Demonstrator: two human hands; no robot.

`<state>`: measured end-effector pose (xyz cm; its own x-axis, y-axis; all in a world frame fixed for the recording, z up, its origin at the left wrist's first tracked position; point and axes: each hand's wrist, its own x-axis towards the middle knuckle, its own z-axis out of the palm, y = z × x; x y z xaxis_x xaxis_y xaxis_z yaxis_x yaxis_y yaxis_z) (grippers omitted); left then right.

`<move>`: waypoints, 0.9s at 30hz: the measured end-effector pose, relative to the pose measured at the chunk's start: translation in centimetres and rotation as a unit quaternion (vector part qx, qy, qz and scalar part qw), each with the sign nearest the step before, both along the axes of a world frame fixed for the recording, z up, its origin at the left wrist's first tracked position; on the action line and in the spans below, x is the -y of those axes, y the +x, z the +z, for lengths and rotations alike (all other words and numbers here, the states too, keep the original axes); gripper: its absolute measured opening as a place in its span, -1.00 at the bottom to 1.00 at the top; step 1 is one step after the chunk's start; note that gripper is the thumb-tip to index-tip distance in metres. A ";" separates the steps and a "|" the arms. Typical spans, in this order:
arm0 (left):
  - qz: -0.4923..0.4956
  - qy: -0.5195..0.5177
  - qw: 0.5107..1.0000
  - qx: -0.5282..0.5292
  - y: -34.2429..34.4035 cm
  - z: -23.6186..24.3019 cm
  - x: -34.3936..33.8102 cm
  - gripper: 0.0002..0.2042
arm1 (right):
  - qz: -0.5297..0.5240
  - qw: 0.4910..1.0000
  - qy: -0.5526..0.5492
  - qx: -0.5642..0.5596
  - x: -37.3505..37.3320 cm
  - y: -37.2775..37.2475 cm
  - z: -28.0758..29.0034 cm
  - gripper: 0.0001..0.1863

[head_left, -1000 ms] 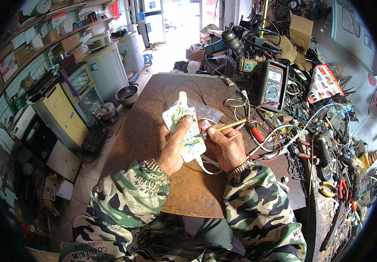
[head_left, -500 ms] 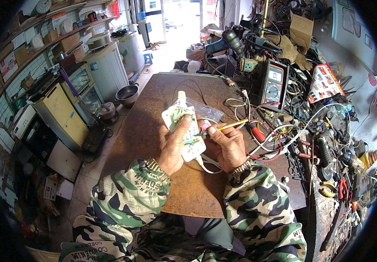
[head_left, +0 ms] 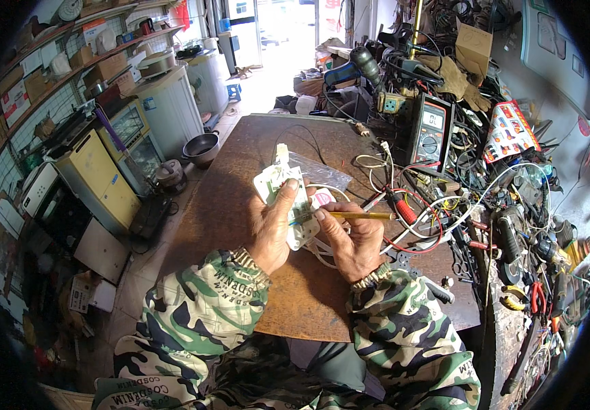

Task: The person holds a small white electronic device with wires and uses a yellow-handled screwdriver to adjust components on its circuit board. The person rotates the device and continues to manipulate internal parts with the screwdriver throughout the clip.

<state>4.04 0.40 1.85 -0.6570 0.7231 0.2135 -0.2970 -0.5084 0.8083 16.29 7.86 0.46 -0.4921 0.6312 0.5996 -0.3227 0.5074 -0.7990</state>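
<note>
My left hand (head_left: 270, 229) is closed around an opened white power strip (head_left: 300, 235), thumb on top, above the wooden table. Coloured wires and metal parts show inside the strip. In my right hand (head_left: 355, 244) is a screwdriver (head_left: 365, 215) with a yellow handle, lying nearly level. Its shaft points left to the strip's inside; whether the tip touches anything is too small to tell. A white piece with a pink mark (head_left: 322, 197) sits just beyond my right fingers. White cable runs from under the strip.
A multimeter (head_left: 431, 133) stands at the table's far right, with a red probe (head_left: 405, 210) and leads lying nearer. Pliers (head_left: 537, 296), cables and tools crowd the right side. A clear plastic bag (head_left: 332, 176) lies on the wooden table (head_left: 220, 184). A dark pot (head_left: 200, 147) is left.
My right hand has turned, bringing the screwdriver from slanting up to the right to nearly level, with its shaft lower against the strip. The left hand and strip have hardly moved.
</note>
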 end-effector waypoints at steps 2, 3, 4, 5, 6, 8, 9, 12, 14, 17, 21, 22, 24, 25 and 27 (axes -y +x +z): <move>-0.007 -0.009 1.000 0.001 -0.1 0.0 0.2 -0.73 | -0.047 0.991 0.120 0.027 -0.1 0.2 0.2 -0.88; -0.008 -0.010 1.000 0.006 -0.1 0.0 0.2 -0.73 | -0.046 0.990 0.130 -0.002 -0.2 0.0 0.1 -0.90; -0.009 -0.011 1.000 0.012 -0.1 -0.1 0.2 -0.73 | -0.024 0.998 0.065 -0.008 -0.1 -0.2 -0.1 -0.89; -0.012 -0.010 1.000 0.018 -0.1 -0.1 0.2 -0.73 | -0.001 1.000 -0.002 -0.014 0.0 -0.2 -0.3 -0.88; -0.014 -0.010 1.000 0.024 -0.1 0.0 0.2 -0.73 | 0.024 0.997 -0.069 -0.021 0.1 -0.3 -0.4 -0.88; -0.025 -0.007 0.999 0.028 0.0 0.2 0.4 -0.72 | 0.081 0.979 -0.184 -0.034 -0.1 -0.3 0.4 -0.86; -0.041 -0.003 0.999 0.026 0.1 0.4 0.4 -0.71 | 0.121 0.961 -0.242 -0.061 -0.6 -0.4 0.2 -0.87; -0.070 -0.001 0.998 -0.001 0.1 0.7 0.6 -0.71 | 0.168 0.920 -0.342 -0.091 -1.7 -0.9 -0.8 -0.90; -0.071 -0.003 0.998 -0.001 -0.1 0.5 0.5 -0.71 | 0.181 0.905 -0.374 -0.095 -1.9 -1.0 -0.8 -0.92; -0.077 -0.001 0.997 0.025 0.3 0.9 0.6 -0.71 | 0.194 0.896 -0.388 -0.098 -1.9 -0.9 -0.8 -0.92; -0.079 0.000 0.997 0.027 0.2 0.8 0.5 -0.71 | 0.197 0.899 -0.380 -0.093 -2.0 -0.8 -0.9 -0.90; -0.073 0.000 0.997 0.028 0.2 0.7 0.4 -0.71 | 0.200 0.897 -0.383 -0.094 -1.8 -0.7 -0.5 -0.90; -0.059 -0.001 0.998 0.022 0.2 0.6 0.4 -0.72 | 0.187 0.905 -0.370 -0.092 -1.7 -0.8 -0.4 -0.90; -0.050 -0.001 0.999 0.015 0.1 0.4 0.4 -0.72 | 0.172 0.916 -0.353 -0.088 -1.6 -0.8 -0.7 -0.89; -0.038 -0.005 0.999 0.015 0.1 0.4 0.4 -0.72 | 0.123 0.947 -0.291 -0.055 -1.3 -0.7 -0.5 -0.88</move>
<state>4.11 0.02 2.25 -0.6065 0.7729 0.1865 -0.3582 -0.4750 0.8038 15.56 9.16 -0.09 -0.6223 0.7445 0.2417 -0.4713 -0.1099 -0.8751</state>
